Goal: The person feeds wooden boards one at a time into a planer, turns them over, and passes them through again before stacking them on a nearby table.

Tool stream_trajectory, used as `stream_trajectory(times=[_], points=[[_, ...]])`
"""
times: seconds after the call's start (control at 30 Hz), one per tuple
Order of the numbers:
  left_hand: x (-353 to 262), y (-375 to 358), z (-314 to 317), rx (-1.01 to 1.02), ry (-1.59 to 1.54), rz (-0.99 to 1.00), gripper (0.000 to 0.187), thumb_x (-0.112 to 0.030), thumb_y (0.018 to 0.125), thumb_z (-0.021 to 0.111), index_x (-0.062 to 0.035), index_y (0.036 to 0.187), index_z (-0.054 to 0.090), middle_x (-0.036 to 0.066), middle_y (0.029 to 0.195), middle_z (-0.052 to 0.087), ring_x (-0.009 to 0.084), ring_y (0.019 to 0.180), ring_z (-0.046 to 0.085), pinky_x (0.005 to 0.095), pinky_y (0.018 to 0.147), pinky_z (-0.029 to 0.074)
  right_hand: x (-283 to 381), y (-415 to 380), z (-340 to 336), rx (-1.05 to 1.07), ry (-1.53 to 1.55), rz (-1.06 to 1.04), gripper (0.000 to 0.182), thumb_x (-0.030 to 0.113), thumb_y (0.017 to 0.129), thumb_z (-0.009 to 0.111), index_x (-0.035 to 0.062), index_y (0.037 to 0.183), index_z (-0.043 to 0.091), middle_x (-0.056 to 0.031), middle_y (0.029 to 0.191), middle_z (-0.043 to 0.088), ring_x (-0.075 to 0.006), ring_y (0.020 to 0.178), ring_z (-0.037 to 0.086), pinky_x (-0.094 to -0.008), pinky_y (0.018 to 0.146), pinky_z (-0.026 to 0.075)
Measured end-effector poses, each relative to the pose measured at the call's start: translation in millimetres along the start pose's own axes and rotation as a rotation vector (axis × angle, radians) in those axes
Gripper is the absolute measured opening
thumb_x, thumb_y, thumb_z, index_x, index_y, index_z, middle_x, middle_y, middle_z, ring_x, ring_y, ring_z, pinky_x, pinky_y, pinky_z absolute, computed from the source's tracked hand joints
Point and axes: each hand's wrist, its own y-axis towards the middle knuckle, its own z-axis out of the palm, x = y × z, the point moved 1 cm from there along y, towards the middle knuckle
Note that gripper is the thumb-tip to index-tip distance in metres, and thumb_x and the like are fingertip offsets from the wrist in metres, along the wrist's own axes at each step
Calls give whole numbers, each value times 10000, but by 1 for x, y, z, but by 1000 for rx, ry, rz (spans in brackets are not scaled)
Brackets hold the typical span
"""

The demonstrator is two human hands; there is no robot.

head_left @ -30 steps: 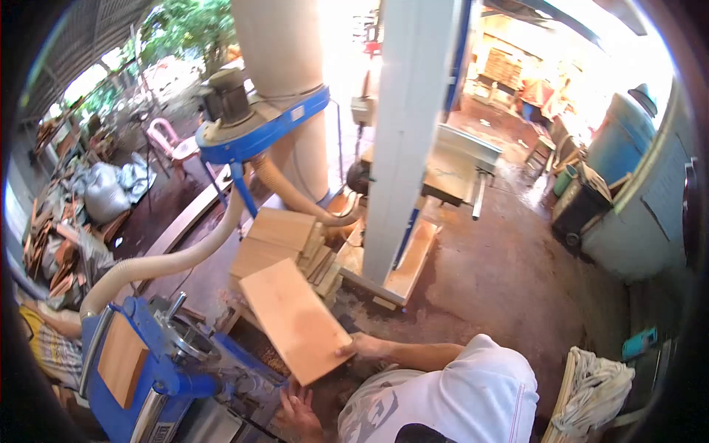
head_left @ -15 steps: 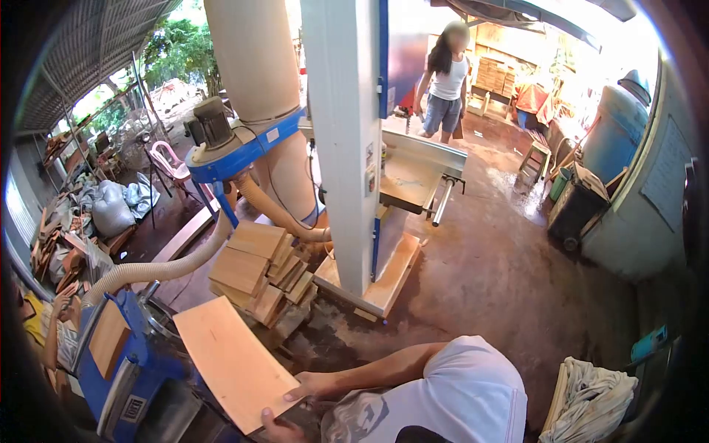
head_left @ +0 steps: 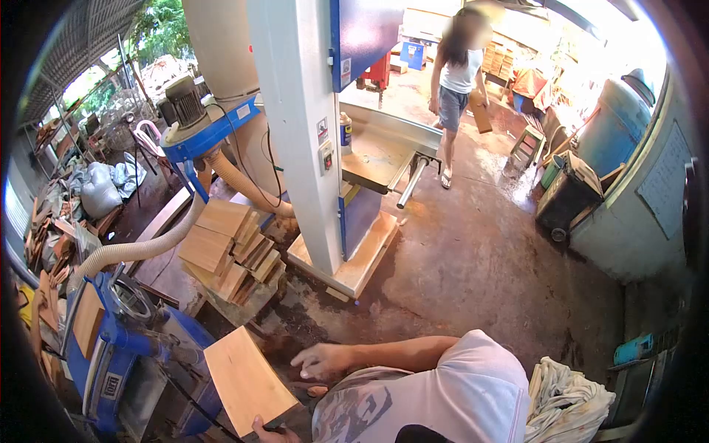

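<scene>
My left hand, at the bottom edge, grips the near end of a light wooden board, its thumb on the top face; the rest of the hand is partly cut off. The board slants up and left beside a blue machine. My right hand is just right of the board, not touching it, with its fingers apart and nothing in them. A wooden piece rests on the blue machine.
Stacked boards stand beyond the machine. A tall white and blue machine with a metal table rises at centre. A person stands behind, board in hand. A hose crosses left; a black bin and cloth are right.
My right hand has come off the board and opened. The board has shifted down and slightly right in view. The other person has come nearer. The whole view has shifted.
</scene>
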Motion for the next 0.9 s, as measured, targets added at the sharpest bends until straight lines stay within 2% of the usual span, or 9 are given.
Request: stream_trajectory(times=[0.1, 0.27, 0.43, 0.53, 0.6, 0.77, 0.83, 0.87, 0.9], points=[[1, -17, 8, 14, 31, -33, 363, -334, 820, 663, -71, 1070, 636, 43, 966, 629, 228, 921, 555, 380, 743, 408, 21, -16, -28, -154, 56, -313, 546, 255, 927, 641, -7, 1381, 487, -23, 812, 659, -92, 737, 588, -273, 655, 491], [28, 18, -12, 50, 82, -18, 368, -335, 814, 665, -87, 1084, 637, 54, 1030, 632, 246, 994, 556, 405, 793, 421, 104, -60, -60, -427, 93, -408, 534, 108, 887, 645, 82, 1403, 507, -37, 881, 673, -89, 828, 584, -274, 762, 476], [26, 15, -13, 52, 120, 10, 458, -373, 793, 673, -95, 1150, 605, 58, 1109, 617, 252, 1053, 552, 415, 829, 446, 216, -143, -102, -818, -474, -657, 413, 76, 833, 691, 10, 1230, 599, -11, 931, 631, -129, 867, 597, -328, 980, 435], [21, 9, -6, 124, 117, 7, 572, -383, 748, 675, -115, 1239, 556, 13, 1074, 599, 133, 992, 542, 335, 756, 416, 307, -187, -100, -744, -607, -1525, 709, -1, 830, 704, -2, 1428, 322, -51, 789, 616, -148, 717, 599, -321, 684, 516], [23, 20, -9, 195, 68, 39, 576, -388, 747, 682, -102, 1231, 557, 11, 1091, 601, 143, 1003, 547, 330, 751, 419, 330, -205, -101, -697, -843, -1588, 659, -27, 812, 695, -13, 1379, 358, -57, 784, 616, -161, 695, 595, -313, 644, 515], [16, 33, -10, 217, -11, -13, 642, -373, 737, 693, -64, 1275, 529, 70, 1185, 584, 207, 1069, 552, 387, 833, 457, 313, -173, -84, -700, -842, -1013, 417, -29, 784, 657, 14, 1199, 654, -47, 799, 635, -152, 722, 598, -305, 654, 509], [5, -2, 10, 212, -119, -68, 697, -366, 733, 686, -57, 1328, 492, 99, 1242, 565, 242, 1118, 548, 413, 893, 471, 268, -126, -92, -592, -866, -831, 467, 13, 809, 659, 128, 1261, 654, -74, 861, 676, -159, 708, 610, -303, 680, 505], [3, 10, 4, 206, -75, -75, 621, -360, 742, 696, -72, 1266, 532, 85, 1213, 577, 254, 1088, 548, 417, 874, 464, 220, -90, -105, -557, -834, -858, 442, 19, 823, 630, 101, 1257, 649, -109, 888, 684, -193, 725, 625, -314, 687, 507], [2, 34, -12, 203, -31, -82, 545, -355, 751, 707, -86, 1205, 573, 71, 1184, 589, 265, 1057, 548, 421, 856, 456, 191, -75, -97, -497, -648, -522, 423, 81, 846, 615, 89, 1268, 634, -143, 903, 681, -228, 757, 642, -334, 712, 513]])
